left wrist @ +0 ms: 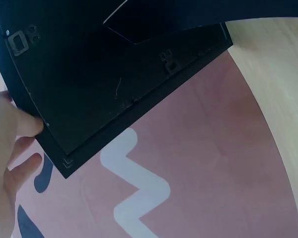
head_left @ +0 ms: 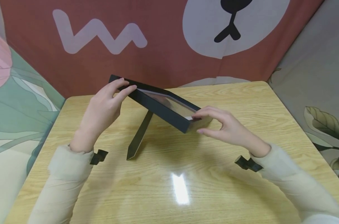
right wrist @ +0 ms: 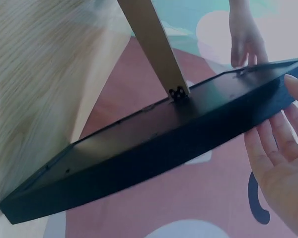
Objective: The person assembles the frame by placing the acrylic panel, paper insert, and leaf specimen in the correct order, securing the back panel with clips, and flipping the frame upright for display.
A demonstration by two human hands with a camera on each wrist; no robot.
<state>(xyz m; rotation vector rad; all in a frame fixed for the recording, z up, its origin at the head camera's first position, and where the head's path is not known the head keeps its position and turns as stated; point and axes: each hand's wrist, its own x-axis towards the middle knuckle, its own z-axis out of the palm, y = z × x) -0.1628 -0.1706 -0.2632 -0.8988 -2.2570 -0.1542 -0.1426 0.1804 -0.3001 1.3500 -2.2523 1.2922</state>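
Observation:
A black picture frame (head_left: 161, 109) is held tilted above the table, its front facing up and its right end lower. My left hand (head_left: 102, 101) grips the left end, fingers over the front rim. At the right end my right hand (head_left: 225, 124) pinches the edge, fingers on the front face and thumb lower down. From the back a dark stand leg (head_left: 139, 137) swings out and slants down toward the table. The left wrist view shows the black backing board (left wrist: 89, 94) with small metal hangers (left wrist: 18, 42). A small hinge (right wrist: 179, 93) joins leg and board.
The wood-grain table (head_left: 214, 186) has rounded far corners and a bright light reflection. Behind it hangs a red cloth (head_left: 163, 62) with a white zigzag and a cartoon face. Patterned cloths with plant motifs flank both sides. Small black devices (head_left: 99, 157) sit at both cuffs.

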